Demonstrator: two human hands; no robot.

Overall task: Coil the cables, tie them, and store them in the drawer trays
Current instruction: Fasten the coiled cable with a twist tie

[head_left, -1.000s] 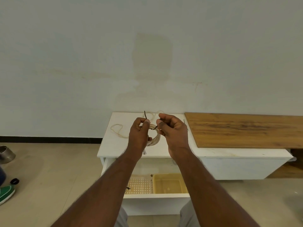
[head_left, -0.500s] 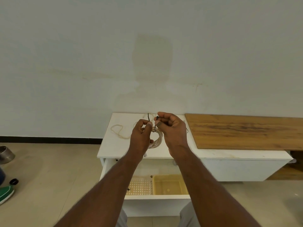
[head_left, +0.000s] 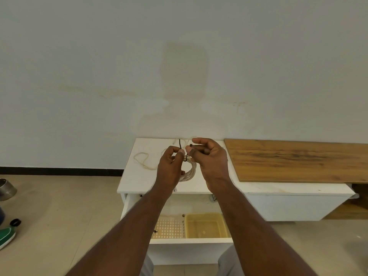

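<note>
A coiled cream cable (head_left: 190,171) hangs between my hands above the white cabinet top (head_left: 137,182). A thin dark tie (head_left: 180,144) wraps the top of the coil. My left hand (head_left: 170,166) pinches one end of the tie, which sticks upward. My right hand (head_left: 209,158) pinches the other end beside it. A second cream cable (head_left: 143,160) lies loose on the cabinet top to the left. Below, the open drawer (head_left: 189,241) holds a perforated cream tray (head_left: 169,228) and a yellow tray (head_left: 205,226).
A wooden board (head_left: 294,160) lies on the cabinet to the right. On the floor at the far left are a metal pot (head_left: 6,189), a green shoe (head_left: 7,236) and a small black cap (head_left: 15,222). A white wall stands behind.
Both hands drew closer together and then held, with the tie ends brought up over the coil. The coil shifted slightly right. The view barely moved.
</note>
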